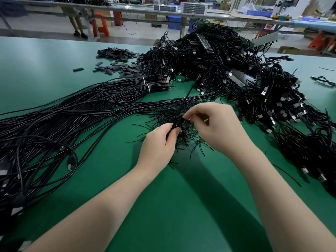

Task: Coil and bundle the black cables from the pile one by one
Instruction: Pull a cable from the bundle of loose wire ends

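My left hand [160, 142] is closed around the lower part of a thin black cable [189, 93] that rises slanting up and to the right, ending in a reddish tip. My right hand [214, 122] pinches the same cable just above the left hand, fingertips together. Under both hands lies a heap of short thin black ties [183, 135]. A large tangled pile of black USB cables [236, 73] fills the far right of the green table [181, 197]. Long straight black cables [72, 113] stretch across the left, some banded with white ties [147, 87].
Small flat black sleeve pieces [118, 60] are scattered at the far middle of the table. Loose USB plugs [70, 164] lie among the cables at the left. Beyond the table's far edge stand work benches, orange stools [101, 24] and a person's legs [77, 24].
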Demonstrator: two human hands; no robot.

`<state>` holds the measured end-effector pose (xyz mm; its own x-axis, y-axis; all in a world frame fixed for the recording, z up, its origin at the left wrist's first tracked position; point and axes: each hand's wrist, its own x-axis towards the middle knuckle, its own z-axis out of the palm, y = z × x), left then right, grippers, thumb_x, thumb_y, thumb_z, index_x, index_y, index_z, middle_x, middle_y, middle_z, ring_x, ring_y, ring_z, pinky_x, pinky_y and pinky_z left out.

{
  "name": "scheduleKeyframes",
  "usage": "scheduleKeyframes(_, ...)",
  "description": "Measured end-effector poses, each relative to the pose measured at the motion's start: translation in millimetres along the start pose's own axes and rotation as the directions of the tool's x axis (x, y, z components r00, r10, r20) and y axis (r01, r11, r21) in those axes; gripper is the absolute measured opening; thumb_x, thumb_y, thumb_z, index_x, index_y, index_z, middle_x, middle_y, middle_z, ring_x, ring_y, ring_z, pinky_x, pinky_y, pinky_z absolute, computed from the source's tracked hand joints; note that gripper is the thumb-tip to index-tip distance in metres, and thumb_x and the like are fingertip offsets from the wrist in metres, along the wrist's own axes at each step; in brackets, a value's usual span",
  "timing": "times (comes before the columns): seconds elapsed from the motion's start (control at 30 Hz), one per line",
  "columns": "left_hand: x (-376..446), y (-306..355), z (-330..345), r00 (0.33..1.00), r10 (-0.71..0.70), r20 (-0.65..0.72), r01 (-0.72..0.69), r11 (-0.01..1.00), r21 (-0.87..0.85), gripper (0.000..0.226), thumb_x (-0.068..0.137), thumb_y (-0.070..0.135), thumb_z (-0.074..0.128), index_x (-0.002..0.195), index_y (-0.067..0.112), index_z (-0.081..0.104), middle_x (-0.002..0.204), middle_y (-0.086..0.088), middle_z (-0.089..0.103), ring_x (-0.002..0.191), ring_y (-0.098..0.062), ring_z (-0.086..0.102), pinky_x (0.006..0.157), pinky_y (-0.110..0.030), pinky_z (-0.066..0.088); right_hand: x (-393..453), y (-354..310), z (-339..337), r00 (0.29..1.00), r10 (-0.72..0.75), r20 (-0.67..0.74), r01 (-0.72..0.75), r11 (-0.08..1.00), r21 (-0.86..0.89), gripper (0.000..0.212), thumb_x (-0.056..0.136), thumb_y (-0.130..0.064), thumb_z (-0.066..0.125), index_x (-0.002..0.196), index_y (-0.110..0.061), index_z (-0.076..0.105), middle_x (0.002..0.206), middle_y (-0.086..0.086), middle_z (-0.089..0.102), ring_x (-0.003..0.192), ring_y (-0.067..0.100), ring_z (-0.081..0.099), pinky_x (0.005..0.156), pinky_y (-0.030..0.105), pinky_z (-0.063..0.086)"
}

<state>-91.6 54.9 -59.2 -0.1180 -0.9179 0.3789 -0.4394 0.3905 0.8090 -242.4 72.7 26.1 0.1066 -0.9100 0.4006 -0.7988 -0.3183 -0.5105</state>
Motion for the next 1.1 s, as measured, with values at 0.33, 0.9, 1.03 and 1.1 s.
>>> scheduleKeyframes(0.33, 0.3, 0.8, 0.8, 0.999, 0.019, 0.033, -0.021, 0.998, 0.063, 0.031, 0.101, 0.026, 0.05, 0.071, 0.018, 0.051, 0.053, 0.012, 0.038, 0.05, -0.004, 0.039, 0.046, -0.021, 0.022, -1.0, -0.4, 0.2, 0.998, 0.057, -0.023, -0.054, 0.989, 0.136, 0.021, 0.088, -0.008, 0.062, 0.095, -0.023, 0.075, 0.077, -0.023, 0.064, 0.065, -0.008, 0.056, 0.063, 0.003, 0.039)
scheduleKeyframes(0.9, -3.9, 8.1, 3.0, 0.998, 0.029, 0.056, -0.048, 0.927, 0.372, 0.027, 0.103, 0.036, 0.039, 0.081, 0.021, 0.044, 0.07, 0.008, 0.044, 0.064, -0.021, 0.044, 0.058, -0.033, 0.026, -2.5, -8.6, 11.3, 0.983, -0.16, 0.087, 0.183, 0.875, -0.448, 0.019, 0.095, -0.03, 0.052, 0.097, -0.022, 0.069, 0.097, -0.004, 0.066, 0.1, 0.022, 0.055, 0.08, 0.032, 0.035)
scheduleKeyframes(1.03, 0.5, 12.1, 2.5, 0.993, 0.007, 0.117, -0.072, 0.826, 0.559, 0.026, 0.104, 0.034, 0.035, 0.089, 0.018, 0.049, 0.073, 0.002, 0.047, 0.065, -0.026, 0.046, 0.061, -0.035, 0.032, -4.6, -8.0, 12.1, 0.959, -0.26, 0.113, 0.279, 0.794, -0.54, 0.01, 0.088, -0.023, 0.064, 0.084, -0.024, 0.073, 0.097, -0.006, 0.067, 0.102, 0.024, 0.057, 0.082, 0.033, 0.032)
scheduleKeyframes(1.1, 0.4, 19.3, -1.3, 0.977, 0.148, 0.152, -0.212, 0.66, 0.721, 0.014, 0.097, 0.025, 0.056, 0.088, 0.015, 0.058, 0.068, 0.001, 0.045, 0.058, -0.026, 0.043, 0.058, -0.031, 0.024, -4.5, -9.1, 8.3, 0.954, -0.273, 0.121, 0.291, 0.751, -0.593, 0.012, 0.088, -0.024, 0.064, 0.082, -0.029, 0.072, 0.097, -0.013, 0.067, 0.105, 0.02, 0.057, 0.086, 0.032, 0.027)
